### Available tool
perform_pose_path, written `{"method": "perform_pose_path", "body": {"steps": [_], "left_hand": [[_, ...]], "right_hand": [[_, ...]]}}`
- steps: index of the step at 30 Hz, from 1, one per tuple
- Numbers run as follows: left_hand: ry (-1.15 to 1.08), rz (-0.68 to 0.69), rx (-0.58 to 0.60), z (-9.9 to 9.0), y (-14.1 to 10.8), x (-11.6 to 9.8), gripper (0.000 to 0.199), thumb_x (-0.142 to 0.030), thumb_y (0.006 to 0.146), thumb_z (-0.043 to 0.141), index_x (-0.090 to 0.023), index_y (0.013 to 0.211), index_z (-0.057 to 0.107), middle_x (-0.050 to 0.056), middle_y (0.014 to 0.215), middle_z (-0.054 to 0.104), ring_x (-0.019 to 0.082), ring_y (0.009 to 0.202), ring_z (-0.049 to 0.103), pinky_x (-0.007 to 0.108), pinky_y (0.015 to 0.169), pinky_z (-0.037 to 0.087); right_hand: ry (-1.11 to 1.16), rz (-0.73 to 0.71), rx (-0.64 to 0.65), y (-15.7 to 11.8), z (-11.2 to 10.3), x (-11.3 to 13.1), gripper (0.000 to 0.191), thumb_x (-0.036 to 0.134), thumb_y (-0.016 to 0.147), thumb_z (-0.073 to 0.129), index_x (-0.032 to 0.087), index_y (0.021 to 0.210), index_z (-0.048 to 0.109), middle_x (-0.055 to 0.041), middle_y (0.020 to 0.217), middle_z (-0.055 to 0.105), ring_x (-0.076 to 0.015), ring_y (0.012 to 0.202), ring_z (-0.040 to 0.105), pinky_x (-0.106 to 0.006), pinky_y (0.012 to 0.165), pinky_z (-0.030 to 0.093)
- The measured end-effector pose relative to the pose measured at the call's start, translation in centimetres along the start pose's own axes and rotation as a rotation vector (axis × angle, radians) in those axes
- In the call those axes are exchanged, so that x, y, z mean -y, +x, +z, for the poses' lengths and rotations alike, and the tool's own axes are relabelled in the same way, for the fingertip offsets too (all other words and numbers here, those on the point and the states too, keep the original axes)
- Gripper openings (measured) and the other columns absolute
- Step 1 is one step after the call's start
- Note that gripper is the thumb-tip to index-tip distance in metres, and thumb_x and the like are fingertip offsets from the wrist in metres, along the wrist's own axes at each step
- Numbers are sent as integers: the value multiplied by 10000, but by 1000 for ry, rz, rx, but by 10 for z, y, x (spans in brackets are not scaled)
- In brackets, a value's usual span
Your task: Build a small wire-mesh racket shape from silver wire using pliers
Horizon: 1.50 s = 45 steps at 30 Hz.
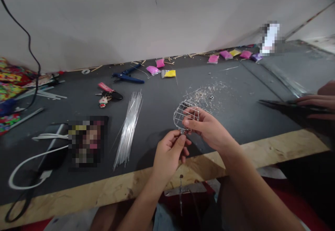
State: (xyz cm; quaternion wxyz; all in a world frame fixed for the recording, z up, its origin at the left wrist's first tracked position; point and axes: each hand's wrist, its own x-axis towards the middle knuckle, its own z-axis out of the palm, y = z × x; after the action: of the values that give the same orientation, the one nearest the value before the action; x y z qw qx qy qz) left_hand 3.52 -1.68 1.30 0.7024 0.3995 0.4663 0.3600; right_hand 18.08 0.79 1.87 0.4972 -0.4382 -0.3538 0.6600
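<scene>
The left hand's (170, 150) grip is closed, thumb and fingers pinching the twisted wire at the bottom of a rounded wire-grid frame (178, 114). The right hand's (205, 126) grip is nearly closed around its lower right part, fingers among the crossing wires. The frame is raised near the front edge of the bench (157, 112). Taking the frame as centre, a bundle of straight wires (128, 129) lies at 9 o'clock, keys with a charm (103, 101) farther out between 9 and 10, blue-handled pliers (131, 78) at 10, a yellow packet (170, 73) at 11 and scattered clippings (209, 96) at 2. Well apart at 3 o'clock, another person's hand (319, 102) is at a dark pointed tool (277, 104)
</scene>
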Motion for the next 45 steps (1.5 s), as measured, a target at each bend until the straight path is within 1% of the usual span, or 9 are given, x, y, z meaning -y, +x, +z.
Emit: {"method": "perform_pose_path", "body": {"steps": [2,6,9,13,22,28,33,38,45], "left_hand": [[14,14,-14,-1,1,0,210,-356,793,569,-160,867,565,-7,681,573,52,459,446,165,370,307],[29,41,-28,-3,2,3,191,-358,808,550,-169,835,554,-41,623,509,30,429,355,169,391,247],[74,50,-45,-5,1,6,222,-394,824,520,-174,794,538,-52,600,452,33,430,301,181,397,210],[191,62,-58,-9,0,6,281,-437,840,478,-177,739,516,-50,591,412,46,447,281,193,413,210],[352,34,27,-11,-6,0,283,-441,828,487,-179,785,584,-44,548,399,78,470,305,215,439,232],[173,-79,103,-4,-14,5,255,-420,831,494,-178,856,570,-61,553,344,54,441,242,196,401,178],[-77,-168,132,4,-22,11,216,-395,833,503,-184,868,532,-73,562,322,34,423,202,172,380,145],[-172,-137,88,8,-23,14,177,-361,824,528,-187,853,522,-71,566,325,32,428,231,156,373,148],[-176,-116,25,12,-17,17,173,-356,806,543,-188,843,530,-76,568,308,27,409,225,156,365,122]], "right_hand": [[7,21,6,1,0,-1,276,227,693,709,220,929,567,37,725,565,-80,582,509,-251,592,423],[-70,51,20,2,0,-4,143,254,696,704,191,770,600,32,661,556,-85,583,510,-250,595,418],[-125,72,47,4,0,-5,137,294,712,687,186,710,603,25,623,565,-89,573,507,-246,585,415],[-171,93,60,5,-1,-5,176,333,706,686,183,688,596,17,606,577,-91,538,505,-239,537,423],[-339,109,121,2,-13,0,142,320,696,692,216,647,609,34,500,549,-93,433,485,-240,449,393],[-382,104,135,-2,-17,7,168,332,701,689,208,626,604,31,482,546,-89,418,478,-235,434,380],[-73,9,-40,2,-17,6,173,318,688,707,196,693,583,42,567,549,-64,459,461,-209,443,385],[36,-21,25,2,-7,3,211,358,733,665,187,849,627,-3,756,601,-71,558,489,-214,484,404],[-37,-66,-42,10,-8,-9,176,339,695,700,187,736,621,29,602,528,-77,531,466,-223,493,386]]}}
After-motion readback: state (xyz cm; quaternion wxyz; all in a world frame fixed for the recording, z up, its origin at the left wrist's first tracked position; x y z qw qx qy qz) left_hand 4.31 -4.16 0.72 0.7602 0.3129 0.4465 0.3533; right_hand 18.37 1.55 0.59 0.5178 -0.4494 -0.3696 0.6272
